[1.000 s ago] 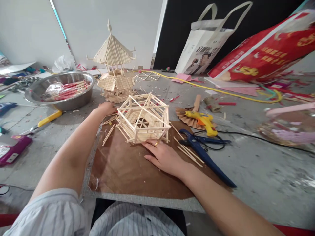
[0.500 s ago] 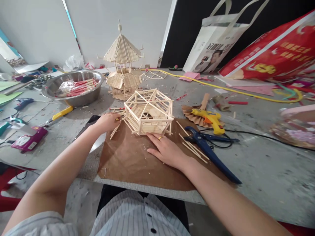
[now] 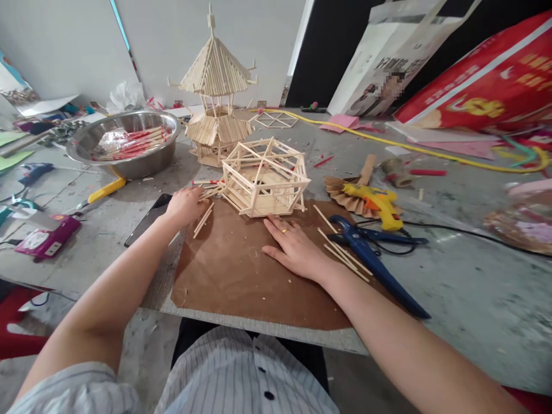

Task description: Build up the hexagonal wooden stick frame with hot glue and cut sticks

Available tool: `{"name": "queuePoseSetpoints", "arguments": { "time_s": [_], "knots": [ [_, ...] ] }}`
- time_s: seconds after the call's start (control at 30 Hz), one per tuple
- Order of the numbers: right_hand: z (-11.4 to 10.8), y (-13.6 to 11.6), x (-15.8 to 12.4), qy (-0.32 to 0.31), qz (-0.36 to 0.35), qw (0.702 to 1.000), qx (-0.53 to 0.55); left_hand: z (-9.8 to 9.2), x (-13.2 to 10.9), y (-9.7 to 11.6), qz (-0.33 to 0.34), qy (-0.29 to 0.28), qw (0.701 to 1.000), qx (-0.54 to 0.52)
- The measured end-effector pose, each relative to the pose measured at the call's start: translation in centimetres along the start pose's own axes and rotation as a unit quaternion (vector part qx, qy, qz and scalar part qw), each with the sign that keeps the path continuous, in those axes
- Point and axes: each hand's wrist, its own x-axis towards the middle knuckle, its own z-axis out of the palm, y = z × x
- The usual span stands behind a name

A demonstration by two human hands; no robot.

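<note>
Grey wall is rising behind a cluttered desk, where a brown sheet is lying along the edge nearest you. At the far edge of that sheet, between your hands and partly beyond them, a six-sided stick frame is standing upright. It is showing no strong long axis; its broader spread is running left to right in front of you. Your right hand is looking like the nearer one: it is lying palm down on the sheet, its grip released, and its fingertips are pointing straight at the frame's near bottom edge, seemingly touching it. Your left hand is resting to the frame's left, with loose sticks lying just beside it; its fingers are curling down, and I cannot tell whether that grip is grasping anything. A dark slab is lying by your left wrist. Behind the frame a stick tower is standing; rightward, a blue cutter is lying near your right forearm.
</note>
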Motion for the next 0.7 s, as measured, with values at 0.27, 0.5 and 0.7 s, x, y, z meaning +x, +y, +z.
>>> {"name": "queuePoseSetpoints", "arguments": {
  "time_s": [0.27,0.5,0.7],
  "knots": [
    [0.5,0.4,-0.1,0.011,0.001,1.000,0.001,1.1,5.0,1.2,-0.002,-0.058,0.997,0.054],
    [-0.1,0.2,-0.1,-0.019,0.006,1.000,-0.015,0.6,7.7,1.2,0.043,-0.098,0.991,0.078],
    [-0.4,-0.1,-0.3,-0.033,0.014,0.999,-0.016,0.5,8.1,0.7,0.027,-0.091,0.991,0.090]
  ]
}}
